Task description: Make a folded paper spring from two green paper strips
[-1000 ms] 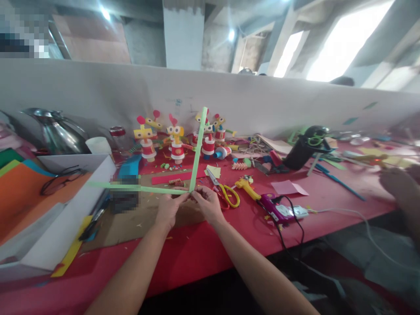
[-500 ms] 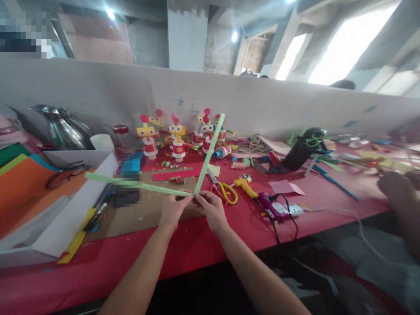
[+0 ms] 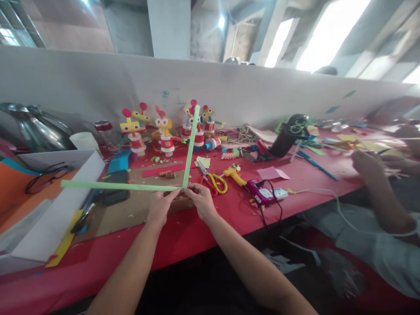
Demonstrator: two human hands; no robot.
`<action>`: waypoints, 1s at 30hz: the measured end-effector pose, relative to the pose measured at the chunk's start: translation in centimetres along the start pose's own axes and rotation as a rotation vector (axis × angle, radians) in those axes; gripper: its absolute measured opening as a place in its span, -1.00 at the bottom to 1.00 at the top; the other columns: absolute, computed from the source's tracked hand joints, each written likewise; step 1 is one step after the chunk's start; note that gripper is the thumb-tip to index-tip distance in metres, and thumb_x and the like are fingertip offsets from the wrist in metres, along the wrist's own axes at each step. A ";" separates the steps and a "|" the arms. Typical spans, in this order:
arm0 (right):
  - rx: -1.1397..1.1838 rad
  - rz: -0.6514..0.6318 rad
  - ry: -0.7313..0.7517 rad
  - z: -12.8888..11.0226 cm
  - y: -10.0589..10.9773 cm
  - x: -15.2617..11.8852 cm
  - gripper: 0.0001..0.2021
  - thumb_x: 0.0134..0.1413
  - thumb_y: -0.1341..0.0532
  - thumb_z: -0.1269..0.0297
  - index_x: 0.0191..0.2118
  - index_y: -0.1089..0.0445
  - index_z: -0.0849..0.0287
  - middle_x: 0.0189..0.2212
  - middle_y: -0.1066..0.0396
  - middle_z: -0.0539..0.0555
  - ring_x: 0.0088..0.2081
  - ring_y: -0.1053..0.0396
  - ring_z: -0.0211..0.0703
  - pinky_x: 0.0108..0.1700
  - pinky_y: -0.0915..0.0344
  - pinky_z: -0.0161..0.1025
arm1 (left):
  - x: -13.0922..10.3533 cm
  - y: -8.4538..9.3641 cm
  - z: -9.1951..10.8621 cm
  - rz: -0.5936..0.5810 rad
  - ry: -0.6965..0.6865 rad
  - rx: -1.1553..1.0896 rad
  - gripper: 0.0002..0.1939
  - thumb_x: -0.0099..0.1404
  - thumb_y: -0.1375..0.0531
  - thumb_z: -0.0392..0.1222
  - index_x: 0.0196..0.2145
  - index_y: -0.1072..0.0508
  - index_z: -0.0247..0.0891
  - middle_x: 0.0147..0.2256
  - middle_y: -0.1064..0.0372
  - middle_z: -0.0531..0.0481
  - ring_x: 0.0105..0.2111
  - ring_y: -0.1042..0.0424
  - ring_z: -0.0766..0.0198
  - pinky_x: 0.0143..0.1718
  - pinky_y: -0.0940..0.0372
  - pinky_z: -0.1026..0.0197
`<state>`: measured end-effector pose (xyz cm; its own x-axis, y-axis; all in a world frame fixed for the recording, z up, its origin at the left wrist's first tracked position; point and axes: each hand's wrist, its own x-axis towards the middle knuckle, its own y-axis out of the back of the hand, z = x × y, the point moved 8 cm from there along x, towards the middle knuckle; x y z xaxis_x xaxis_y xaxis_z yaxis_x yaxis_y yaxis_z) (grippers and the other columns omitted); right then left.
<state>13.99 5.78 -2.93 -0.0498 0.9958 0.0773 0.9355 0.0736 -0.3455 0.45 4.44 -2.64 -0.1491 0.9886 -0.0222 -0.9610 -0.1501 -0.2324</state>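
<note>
Two light green paper strips (image 3: 114, 186) meet at one corner in an L shape, one pointing left and the other standing up and away. Fingers of my left hand (image 3: 159, 206) pinch the corner from the left. On the other side of it, my right hand (image 3: 202, 201) is closed on the same joint. The fingertips hide how the strips overlap. Just right of my right hand lie yellow-and-red-handled scissors (image 3: 216, 183). Beneath the strips is a brown cardboard sheet (image 3: 121, 216) with a folded striped paper spring (image 3: 167, 174) on it.
Several paper-cup robot figures (image 3: 136, 142) stand at the back. A yellow glue gun (image 3: 234, 176) and a purple power strip (image 3: 259, 192) lie to the right. At left are a white box (image 3: 46, 223) and a black phone (image 3: 116, 187). A co-worker's hand (image 3: 364, 164) is at far right.
The left-pointing strip has swung to nearly level and the other stands more upright, so the corner is closer to square. My view has shifted slightly right.
</note>
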 end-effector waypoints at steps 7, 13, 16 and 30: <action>0.040 0.042 -0.005 -0.3 0.4 0.2 -0.86 -0.21 -0.33 0.26 -0.48 -0.44 0.22 -0.61 -0.39 -0.04 -0.57 -0.25 -0.36 -0.49 -0.12 -0.38 | -0.1 -0.6 0.3 -0.084 -0.056 0.076 -0.64 -0.05 -0.35 -0.07 -0.26 -0.56 -0.26 -0.33 -0.54 -0.10 -0.27 -0.48 0.12 -0.11 -0.26 0.12; 0.025 0.032 -0.022 0.0 0.4 0.3 -0.87 -0.21 -0.32 0.27 -0.50 -0.44 0.23 -0.64 -0.37 -0.04 -0.58 -0.24 -0.36 -0.48 -0.12 -0.38 | 0.0 -0.2 0.4 -0.009 -0.041 0.103 -0.76 -0.02 -0.32 -0.07 -0.36 -0.56 -0.19 -0.38 -0.52 -0.05 -0.30 -0.46 0.13 -0.17 -0.26 0.15; 0.026 0.021 -0.010 0.1 0.2 0.2 -0.87 -0.21 -0.32 0.27 -0.51 -0.44 0.23 -0.65 -0.37 -0.04 -0.58 -0.25 -0.35 -0.48 -0.14 -0.38 | 0.2 -0.1 0.2 0.010 -0.044 0.076 -0.75 -0.08 -0.35 -0.11 -0.38 -0.54 -0.22 -0.44 -0.48 -0.02 -0.38 -0.44 0.20 -0.25 -0.26 0.18; -0.095 -0.077 0.035 -0.3 -0.8 -0.3 -0.81 -0.16 -0.30 0.20 -0.39 -0.54 0.18 -0.50 -0.48 0.04 -0.45 -0.36 -0.18 -0.36 -0.26 -0.26 | 1.1 0.0 -0.5 0.011 -0.019 -0.063 -0.68 -0.23 -0.42 -0.19 -0.46 -0.49 -0.30 -0.54 -0.40 0.06 -0.51 -0.35 0.37 -0.41 -0.20 0.31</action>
<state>13.39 5.37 -2.39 -0.1121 0.9848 0.1328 0.9585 0.1424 -0.2470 0.40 5.54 -3.13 -0.1646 0.9863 -0.0067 -0.9428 -0.1593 -0.2927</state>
